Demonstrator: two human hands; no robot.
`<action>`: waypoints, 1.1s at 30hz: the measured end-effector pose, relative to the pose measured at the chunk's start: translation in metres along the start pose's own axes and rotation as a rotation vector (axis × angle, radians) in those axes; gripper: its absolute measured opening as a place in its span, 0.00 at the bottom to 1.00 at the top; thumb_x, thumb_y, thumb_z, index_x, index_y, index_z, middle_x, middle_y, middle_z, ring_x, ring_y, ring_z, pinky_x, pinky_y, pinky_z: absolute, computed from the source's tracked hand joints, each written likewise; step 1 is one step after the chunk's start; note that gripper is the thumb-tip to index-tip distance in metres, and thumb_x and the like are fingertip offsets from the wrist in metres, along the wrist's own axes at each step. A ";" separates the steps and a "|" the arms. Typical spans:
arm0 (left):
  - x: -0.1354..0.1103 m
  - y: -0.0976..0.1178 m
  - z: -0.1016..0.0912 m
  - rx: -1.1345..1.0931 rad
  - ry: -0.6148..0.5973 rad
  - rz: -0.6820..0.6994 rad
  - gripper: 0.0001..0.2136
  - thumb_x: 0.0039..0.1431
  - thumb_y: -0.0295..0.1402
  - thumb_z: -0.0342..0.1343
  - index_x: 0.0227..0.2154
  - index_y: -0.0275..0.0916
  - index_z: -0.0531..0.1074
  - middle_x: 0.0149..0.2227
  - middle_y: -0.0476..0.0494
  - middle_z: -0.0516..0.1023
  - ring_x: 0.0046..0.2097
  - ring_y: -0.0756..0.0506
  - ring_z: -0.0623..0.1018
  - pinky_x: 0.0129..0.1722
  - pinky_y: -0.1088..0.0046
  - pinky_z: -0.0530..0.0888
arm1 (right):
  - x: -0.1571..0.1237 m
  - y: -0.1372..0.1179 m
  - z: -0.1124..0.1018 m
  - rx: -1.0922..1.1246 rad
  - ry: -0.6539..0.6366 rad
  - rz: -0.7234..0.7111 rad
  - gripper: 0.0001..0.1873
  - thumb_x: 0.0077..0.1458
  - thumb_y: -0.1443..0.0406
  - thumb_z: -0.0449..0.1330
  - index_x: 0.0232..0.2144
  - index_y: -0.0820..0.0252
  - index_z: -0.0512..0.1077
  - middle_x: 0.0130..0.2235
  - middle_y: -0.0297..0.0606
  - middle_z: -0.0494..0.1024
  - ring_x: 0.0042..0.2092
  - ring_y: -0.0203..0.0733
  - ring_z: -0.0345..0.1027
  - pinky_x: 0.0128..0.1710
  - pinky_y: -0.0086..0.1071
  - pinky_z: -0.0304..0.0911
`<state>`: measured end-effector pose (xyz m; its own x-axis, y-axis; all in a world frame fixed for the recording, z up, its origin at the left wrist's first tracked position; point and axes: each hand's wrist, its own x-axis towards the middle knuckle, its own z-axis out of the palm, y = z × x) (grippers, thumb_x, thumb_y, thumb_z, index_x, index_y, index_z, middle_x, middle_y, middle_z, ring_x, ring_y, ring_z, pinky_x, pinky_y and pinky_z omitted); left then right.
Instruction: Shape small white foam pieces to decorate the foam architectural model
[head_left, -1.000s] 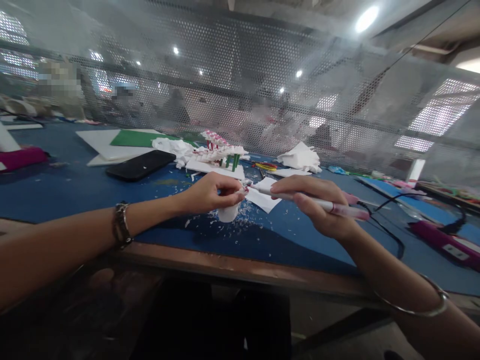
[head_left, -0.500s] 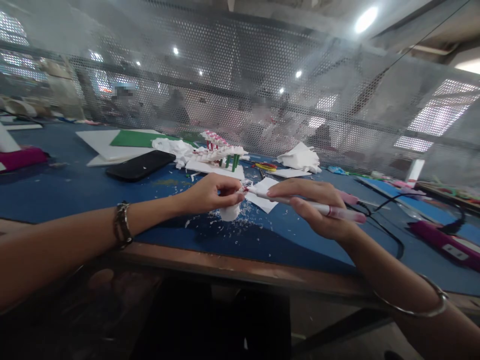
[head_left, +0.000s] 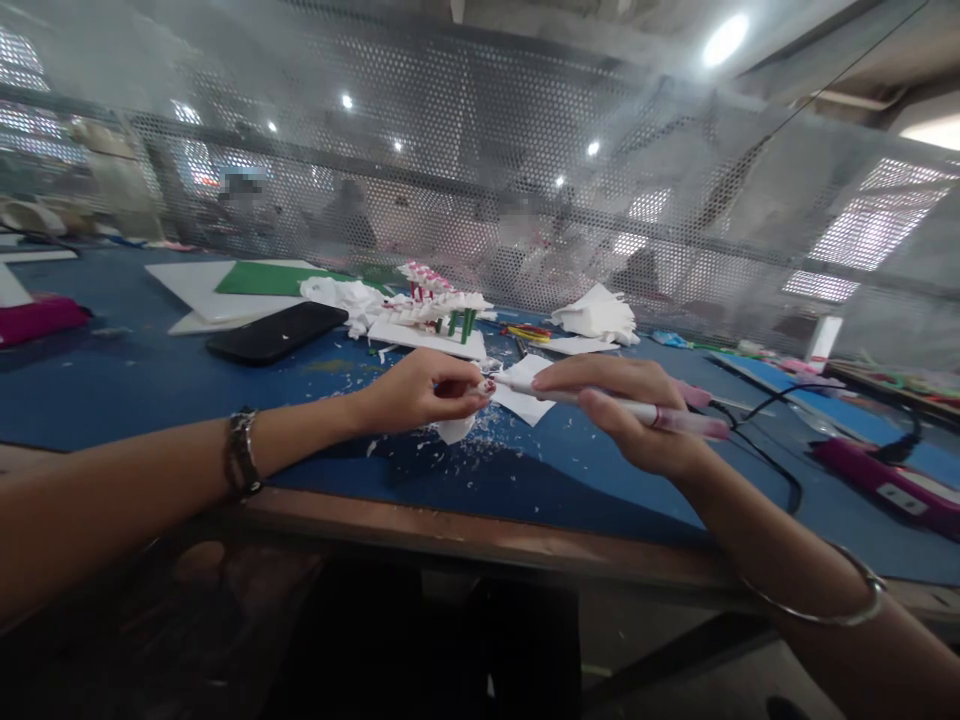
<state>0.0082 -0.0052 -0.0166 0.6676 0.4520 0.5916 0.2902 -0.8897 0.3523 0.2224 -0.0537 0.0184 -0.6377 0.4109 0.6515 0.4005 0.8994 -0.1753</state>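
Note:
My left hand (head_left: pixel 420 392) is closed round a small white foam piece (head_left: pixel 454 429), held just above the blue table (head_left: pixel 150 380). My right hand (head_left: pixel 626 410) grips a thin white and pink pen-like cutter (head_left: pixel 637 410), whose tip meets the foam piece at my left fingertips. White shavings (head_left: pixel 480 445) lie scattered on the mat below both hands. A bracelet sits on my left wrist and a bangle on my right forearm.
Behind my hands stand a white foam model with green and pink sticks (head_left: pixel 439 310), a black phone (head_left: pixel 276 332), white and green sheets (head_left: pixel 225 285), crumpled white paper (head_left: pixel 600 315) and a white slip (head_left: pixel 525 395). A pink tool with black cable (head_left: pixel 877 475) lies right. Perforated mesh backs the table.
The foam piece has been tilted and lifted slightly in my left hand; the cutter tip stays against it. The view has shifted a little.

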 end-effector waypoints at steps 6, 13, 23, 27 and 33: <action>0.002 -0.001 0.000 0.013 0.056 0.064 0.09 0.51 0.30 0.52 0.18 0.33 0.68 0.16 0.54 0.61 0.20 0.56 0.59 0.19 0.82 0.57 | 0.000 0.000 -0.001 0.009 -0.007 -0.016 0.13 0.54 0.68 0.47 0.35 0.57 0.71 0.34 0.34 0.77 0.36 0.32 0.69 0.36 0.27 0.64; 0.003 -0.001 0.000 0.004 0.117 0.132 0.06 0.51 0.27 0.52 0.23 0.33 0.72 0.15 0.54 0.64 0.19 0.56 0.61 0.18 0.83 0.59 | -0.001 0.000 -0.001 0.012 -0.014 -0.012 0.12 0.54 0.68 0.48 0.35 0.57 0.71 0.34 0.34 0.77 0.36 0.32 0.69 0.35 0.26 0.64; 0.002 -0.004 0.001 0.051 0.172 0.189 0.07 0.53 0.30 0.52 0.30 0.33 0.74 0.19 0.50 0.68 0.20 0.55 0.64 0.19 0.82 0.62 | -0.001 0.000 -0.001 0.009 -0.019 -0.042 0.13 0.54 0.67 0.47 0.36 0.57 0.70 0.35 0.33 0.76 0.38 0.33 0.69 0.37 0.27 0.64; 0.001 -0.005 0.001 0.051 0.178 0.180 0.07 0.53 0.29 0.52 0.31 0.34 0.74 0.20 0.50 0.68 0.21 0.55 0.66 0.21 0.82 0.64 | -0.001 -0.001 -0.001 -0.008 -0.002 -0.014 0.13 0.54 0.67 0.47 0.36 0.56 0.70 0.35 0.34 0.76 0.37 0.33 0.69 0.36 0.27 0.64; 0.001 -0.006 0.001 0.078 0.183 0.187 0.07 0.53 0.29 0.52 0.32 0.34 0.74 0.21 0.49 0.69 0.22 0.55 0.66 0.21 0.82 0.63 | 0.000 -0.002 -0.001 0.012 -0.042 -0.032 0.12 0.54 0.68 0.48 0.36 0.58 0.70 0.35 0.34 0.77 0.37 0.31 0.69 0.37 0.25 0.64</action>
<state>0.0078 0.0011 -0.0184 0.5820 0.2770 0.7645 0.2301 -0.9579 0.1719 0.2225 -0.0554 0.0193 -0.6770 0.3879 0.6254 0.3720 0.9136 -0.1639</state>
